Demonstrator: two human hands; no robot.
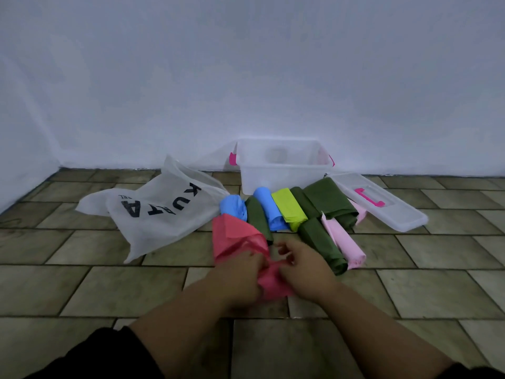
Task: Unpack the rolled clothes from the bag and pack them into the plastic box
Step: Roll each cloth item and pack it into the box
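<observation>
Left of the gripped red rolled cloth (235, 236) lies the white plastic bag (158, 212); behind it, rolled clothes (289, 209), then the clear plastic box (281, 175).

The box (281, 173) was clear plastic, smooth and faintly frosted, with glossy pink plastic clips. Its lid (396, 214) was the same clear plastic, with a pink handle. The bag (164, 214) looked like a thin, whitish, half-transparent material, matt, printed with black letters. The rolled clothes (289, 209) were soft matt cloth, and the red cloth (235, 233) looked thin and crumpled. The floor (82, 283) was dull, mottled tile, and the wall (246, 64) was flat matt paint.
</observation>
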